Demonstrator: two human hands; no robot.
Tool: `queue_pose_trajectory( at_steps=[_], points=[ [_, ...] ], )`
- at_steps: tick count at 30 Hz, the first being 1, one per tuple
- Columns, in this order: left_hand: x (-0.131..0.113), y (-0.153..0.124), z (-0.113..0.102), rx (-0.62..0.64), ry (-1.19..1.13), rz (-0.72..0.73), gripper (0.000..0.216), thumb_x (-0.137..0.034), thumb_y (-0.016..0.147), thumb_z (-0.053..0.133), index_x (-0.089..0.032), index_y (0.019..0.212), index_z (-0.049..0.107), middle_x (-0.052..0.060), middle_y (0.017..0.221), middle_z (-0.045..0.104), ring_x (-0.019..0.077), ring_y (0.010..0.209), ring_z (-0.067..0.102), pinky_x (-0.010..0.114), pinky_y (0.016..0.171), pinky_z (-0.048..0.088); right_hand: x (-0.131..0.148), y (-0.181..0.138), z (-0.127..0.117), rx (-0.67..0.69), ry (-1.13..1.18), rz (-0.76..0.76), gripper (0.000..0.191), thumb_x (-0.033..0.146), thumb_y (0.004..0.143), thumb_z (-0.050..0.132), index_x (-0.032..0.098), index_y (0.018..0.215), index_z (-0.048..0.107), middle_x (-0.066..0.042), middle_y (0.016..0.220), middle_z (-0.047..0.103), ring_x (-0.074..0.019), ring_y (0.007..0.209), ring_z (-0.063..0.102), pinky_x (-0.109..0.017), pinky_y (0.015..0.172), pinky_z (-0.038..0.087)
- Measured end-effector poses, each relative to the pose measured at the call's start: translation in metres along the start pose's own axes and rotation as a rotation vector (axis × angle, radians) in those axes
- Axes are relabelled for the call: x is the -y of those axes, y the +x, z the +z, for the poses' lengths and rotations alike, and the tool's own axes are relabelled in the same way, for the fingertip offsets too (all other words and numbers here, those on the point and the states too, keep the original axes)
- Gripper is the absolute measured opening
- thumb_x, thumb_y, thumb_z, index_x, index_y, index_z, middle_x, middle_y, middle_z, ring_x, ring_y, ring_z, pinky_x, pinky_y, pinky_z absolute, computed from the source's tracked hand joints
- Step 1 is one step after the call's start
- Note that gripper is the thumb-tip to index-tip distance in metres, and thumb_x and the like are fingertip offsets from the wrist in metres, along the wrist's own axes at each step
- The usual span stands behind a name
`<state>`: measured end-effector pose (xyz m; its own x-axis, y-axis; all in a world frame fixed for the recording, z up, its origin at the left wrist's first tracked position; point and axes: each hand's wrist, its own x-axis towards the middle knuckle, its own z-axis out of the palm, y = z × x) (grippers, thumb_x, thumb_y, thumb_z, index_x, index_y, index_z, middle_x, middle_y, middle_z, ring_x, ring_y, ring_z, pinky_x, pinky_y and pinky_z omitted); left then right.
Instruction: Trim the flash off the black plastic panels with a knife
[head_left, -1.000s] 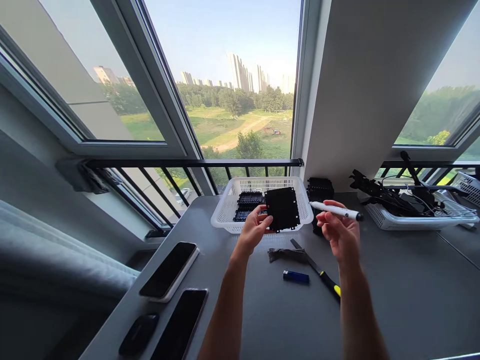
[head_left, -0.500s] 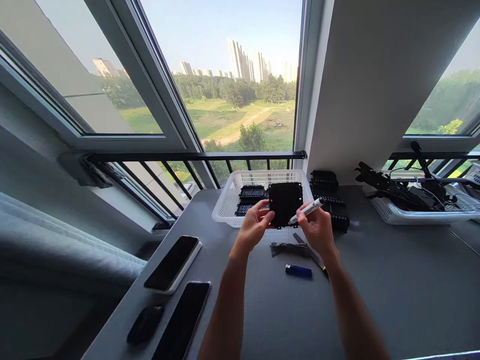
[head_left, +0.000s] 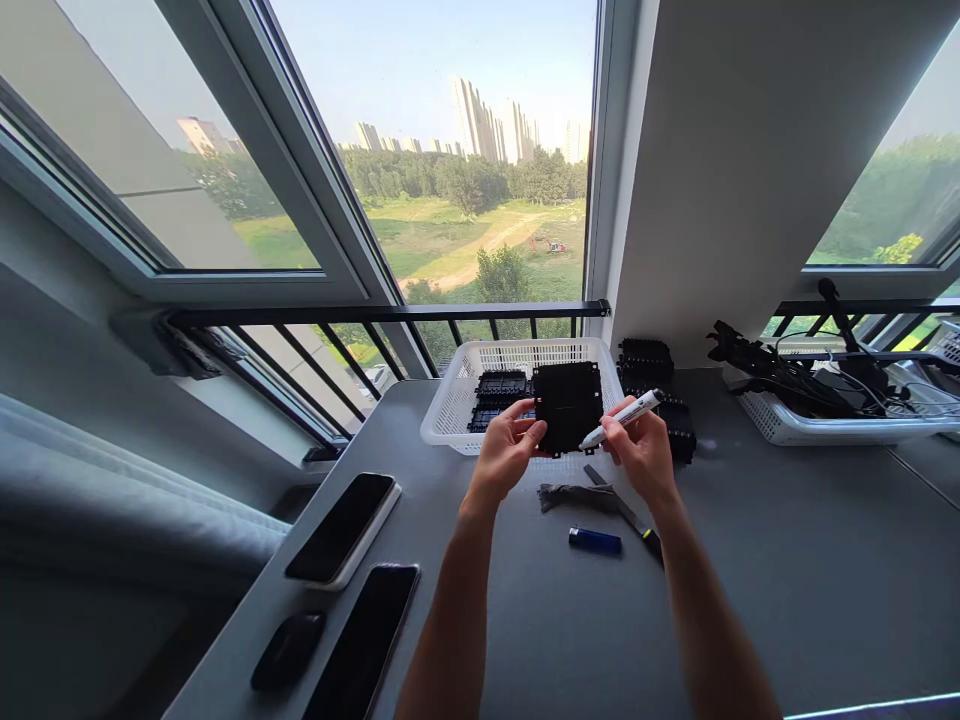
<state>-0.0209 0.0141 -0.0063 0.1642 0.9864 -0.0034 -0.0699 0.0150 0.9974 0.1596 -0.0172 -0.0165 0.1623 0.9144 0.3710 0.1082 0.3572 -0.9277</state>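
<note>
My left hand (head_left: 508, 448) grips the left edge of a flat black plastic plate (head_left: 567, 405), held upright just in front of a white basket (head_left: 457, 400). My right hand (head_left: 639, 447) is closed around a white marker pen (head_left: 624, 417), whose tip touches the lower right of the plate. More black plates lie inside the basket (head_left: 501, 390). Another stack of black parts (head_left: 651, 375) stands to the right of the basket.
On the grey table lie a blue lighter (head_left: 594, 541), a grey cloth (head_left: 574, 494) and a black-and-yellow-handled knife (head_left: 628, 517). Two phones (head_left: 341, 527) (head_left: 365, 645) and a small black case (head_left: 288, 650) are at the left edge. A white tray of cables (head_left: 825, 410) is at the right.
My right hand has swung in from the right and brought the marker's tip against the plate. The left hand keeps holding the plate, now slightly more upright.
</note>
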Motion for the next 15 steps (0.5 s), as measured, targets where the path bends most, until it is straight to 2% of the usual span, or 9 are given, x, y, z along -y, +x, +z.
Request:
queue_pose_trajectory(
  at_steps=[8, 15],
  points=[
    [0.001, 0.002, -0.003, -0.039, -0.053, -0.023, 0.067, -0.040, 0.059, 0.079, -0.010, 0.114, 0.057, 0.003, 0.070, 0.066, 0.0171, 0.063, 0.062, 0.030, 0.053, 0.055, 0.007, -0.003, -0.006, -0.100, 0.119, -0.090, 0.010, 0.028, 0.080, 0.063, 0.020, 0.079, 0.058, 0.004, 0.061, 0.060, -0.0105, 0.051, 0.056, -0.023, 0.050, 0.045],
    [-0.002, -0.002, -0.001, -0.027, -0.051, -0.017, 0.066, -0.042, 0.059, 0.079, -0.010, 0.113, 0.059, 0.004, 0.072, 0.067, 0.0182, 0.063, 0.064, 0.031, 0.054, 0.056, 0.015, -0.008, -0.003, -0.038, -0.154, -0.137, 0.006, 0.025, 0.079, 0.063, 0.020, 0.080, 0.062, 0.002, 0.063, 0.063, -0.0127, 0.056, 0.059, -0.024, 0.054, 0.046]
  ],
)
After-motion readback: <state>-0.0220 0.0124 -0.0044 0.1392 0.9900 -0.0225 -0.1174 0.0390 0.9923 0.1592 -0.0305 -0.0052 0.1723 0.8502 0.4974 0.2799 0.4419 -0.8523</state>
